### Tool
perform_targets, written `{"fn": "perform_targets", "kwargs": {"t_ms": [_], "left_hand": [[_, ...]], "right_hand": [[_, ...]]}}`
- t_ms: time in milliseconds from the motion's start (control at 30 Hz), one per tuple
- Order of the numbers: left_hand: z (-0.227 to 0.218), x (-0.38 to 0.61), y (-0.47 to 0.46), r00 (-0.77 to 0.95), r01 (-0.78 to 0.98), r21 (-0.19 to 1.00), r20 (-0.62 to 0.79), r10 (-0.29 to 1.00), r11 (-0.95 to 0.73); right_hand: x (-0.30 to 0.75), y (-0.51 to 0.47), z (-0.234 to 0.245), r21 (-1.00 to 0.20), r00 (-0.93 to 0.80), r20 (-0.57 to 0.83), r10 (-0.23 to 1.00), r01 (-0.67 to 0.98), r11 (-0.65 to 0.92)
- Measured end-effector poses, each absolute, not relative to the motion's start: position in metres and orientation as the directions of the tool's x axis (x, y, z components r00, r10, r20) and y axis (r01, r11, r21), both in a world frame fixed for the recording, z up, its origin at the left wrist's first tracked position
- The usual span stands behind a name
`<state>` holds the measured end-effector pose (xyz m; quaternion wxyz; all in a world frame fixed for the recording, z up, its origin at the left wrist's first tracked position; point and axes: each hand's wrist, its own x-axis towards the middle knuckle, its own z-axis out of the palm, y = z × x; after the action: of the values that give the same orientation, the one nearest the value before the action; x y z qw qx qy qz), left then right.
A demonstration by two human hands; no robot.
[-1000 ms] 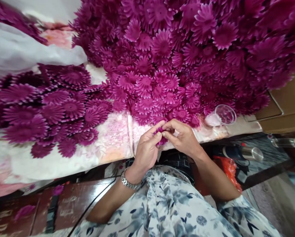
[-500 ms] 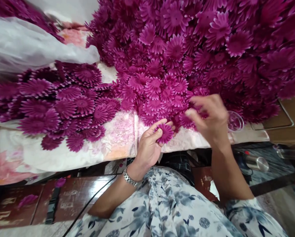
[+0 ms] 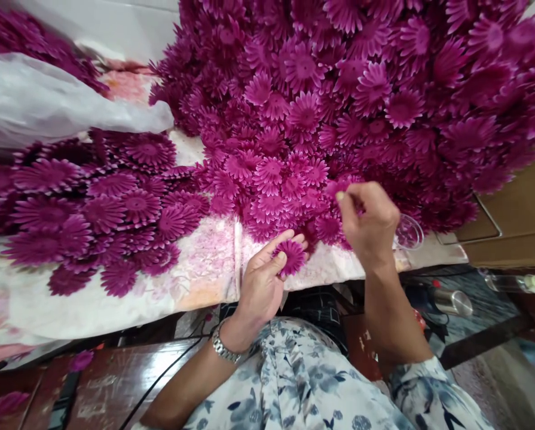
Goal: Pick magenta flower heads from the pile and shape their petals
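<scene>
My left hand pinches a magenta artificial flower head between thumb and fingers, just above the front edge of the cloth-covered table. The flower faces up, its thin petals spread. To its right, my right hand is closed in a pinch over the near side of a large heap of similar magenta flower heads. Magenta petals show at its fingertips, but I cannot make out whether it grips one of them or something small. A clear round plastic dish sits just beyond my right wrist, partly hidden.
A second pile of flower heads lies at the left, below a white plastic bag. The stained pale tablecloth ends near my lap. A cardboard box and a metal flask are at the right.
My right hand has lowered slightly and its fingers have closed into a pinch. My left hand still holds the flower head. The whole view has shifted a little.
</scene>
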<state>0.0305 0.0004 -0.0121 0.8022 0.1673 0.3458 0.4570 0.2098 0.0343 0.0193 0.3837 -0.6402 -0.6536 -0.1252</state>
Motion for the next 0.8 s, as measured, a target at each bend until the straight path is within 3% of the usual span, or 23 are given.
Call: {"fn": "perform_targets", "kwargs": {"t_ms": [100,167,233,300,400,533,600,667,733,800], "left_hand": [[-0.008,0.027,0.004,0.353,-0.633,0.558,-0.408,0.842,0.536],[-0.006,0.024,0.006,0.352,-0.635,0.554,-0.413,0.84,0.538],[-0.006,0.023,0.008,0.335,-0.636,0.557,-0.423,0.842,0.534],[-0.008,0.024,0.008,0.338,-0.622,0.562,-0.436,0.834,0.545],[-0.013,0.027,0.004,0.365,-0.59,0.577,-0.433,0.824,0.565],[-0.018,0.03,-0.002,0.383,-0.561,0.6,-0.424,0.821,0.571],[-0.018,0.029,-0.003,0.358,-0.559,0.617,-0.423,0.832,0.554],[-0.016,0.027,-0.003,0.338,-0.576,0.618,-0.415,0.844,0.535],[-0.014,0.025,-0.002,0.341,-0.611,0.588,-0.409,0.846,0.53],[-0.012,0.024,0.0,0.352,-0.644,0.548,-0.409,0.842,0.535]], "right_hand": [[0.223,0.048,0.03,-0.245,0.144,0.696,0.703,0.969,0.044],[0.217,0.042,0.032,-0.246,0.12,0.691,0.713,0.966,0.076],[0.201,0.027,0.027,-0.317,0.055,0.648,0.76,0.927,0.203],[0.18,0.011,0.017,-0.439,-0.123,0.517,0.847,0.811,0.386],[0.156,-0.003,0.001,-0.542,-0.221,0.413,0.883,0.72,0.434],[0.15,-0.004,-0.009,-0.586,-0.215,0.408,0.887,0.683,0.435],[0.158,-0.001,-0.009,-0.55,-0.179,0.455,0.872,0.714,0.434],[0.174,0.004,-0.009,-0.441,-0.072,0.555,0.828,0.819,0.367],[0.194,0.009,-0.008,-0.293,0.049,0.661,0.749,0.935,0.198],[0.21,0.012,-0.008,-0.198,0.112,0.679,0.726,0.98,0.034]]}}
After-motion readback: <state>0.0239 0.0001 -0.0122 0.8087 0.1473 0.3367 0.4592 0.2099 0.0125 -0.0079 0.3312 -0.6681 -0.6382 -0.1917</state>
